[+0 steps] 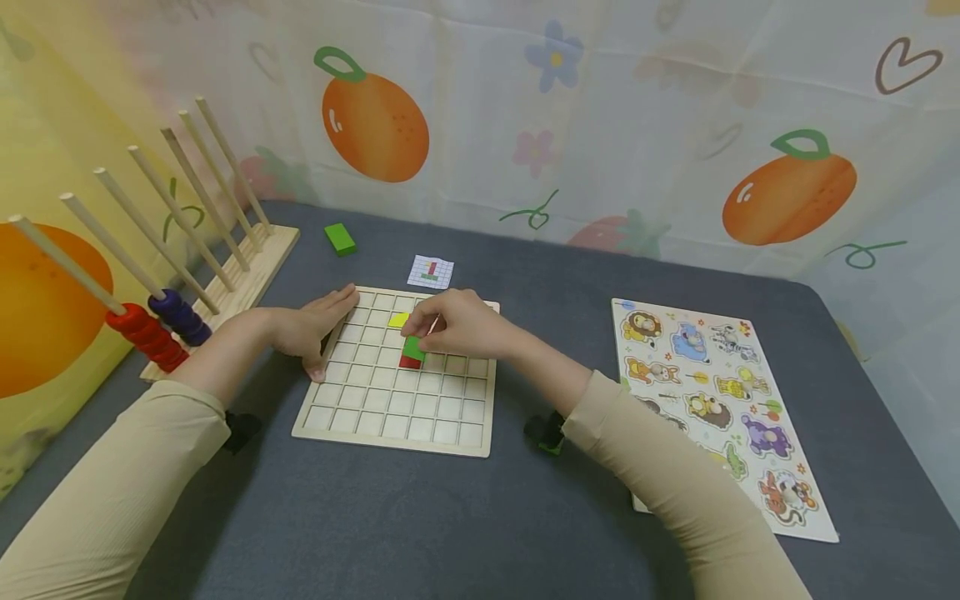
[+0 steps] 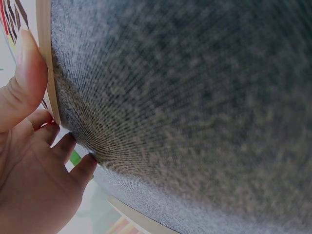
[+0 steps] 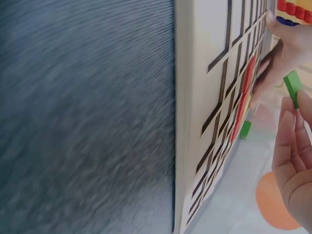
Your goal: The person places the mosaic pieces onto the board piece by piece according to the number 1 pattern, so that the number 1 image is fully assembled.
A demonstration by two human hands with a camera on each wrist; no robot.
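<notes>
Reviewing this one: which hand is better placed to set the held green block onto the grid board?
Probably the right hand: it pinches the green block over the grid board. The left hand holds no block and touches the board's left edge.

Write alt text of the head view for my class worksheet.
A person's right hand pinches a green rectangular block above a pale wooden grid board; the left hand touches its left edge. A wooden peg rack stands left; a white animal puzzle lies right.
</notes>
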